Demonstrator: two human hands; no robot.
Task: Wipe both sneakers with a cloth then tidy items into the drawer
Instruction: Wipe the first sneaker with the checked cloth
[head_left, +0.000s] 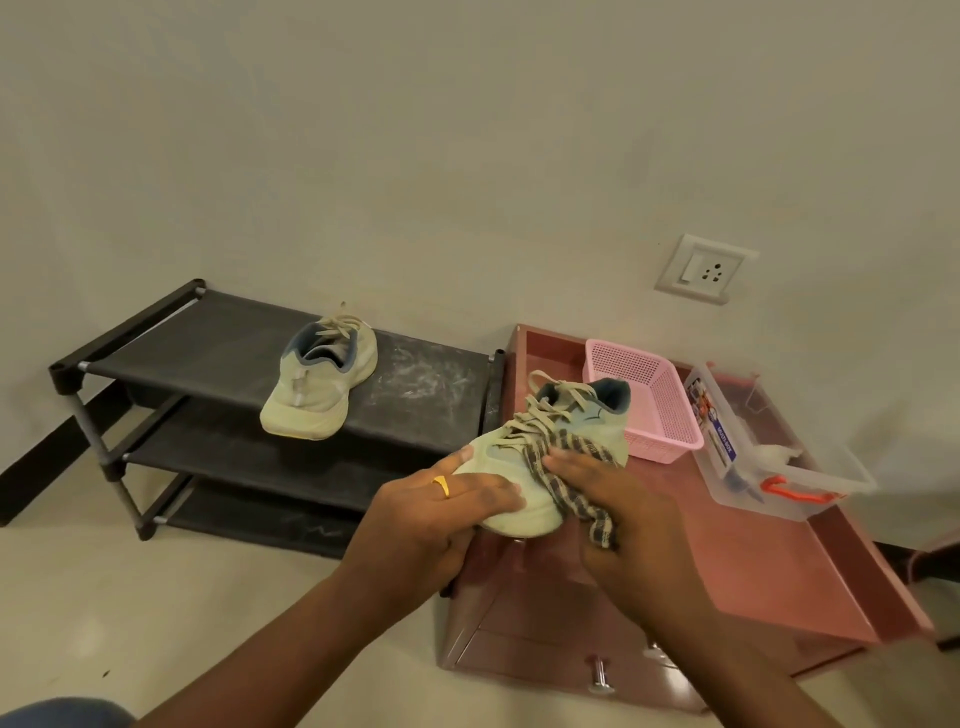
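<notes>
At 5 o'clock the left hand (452, 499) grips the toe of a pale green laced sneaker (597, 421). The right hand (623, 519) presses a bunched striped woven cloth (582, 447) against its side. The matching second sneaker (322, 379) sits at 9 o'clock on the black fabric rack (208, 338). Wiping looks midway. The maroon drawer (545, 660) appears closed, so tidying remains.

sneakers (550, 441) (318, 379): matt pale knit cloth, woven laces | cloth (566, 467): soft striped weave | rack (426, 384): matt dark fabric shelves, scuffed white at right edge, metal tubes | cabinet (779, 571): smooth reddish top, slight sheen | knob (598, 675): shiny metal | basket (670, 415): pink perforated plastic | box (831, 478): clear glossy plastic
</notes>
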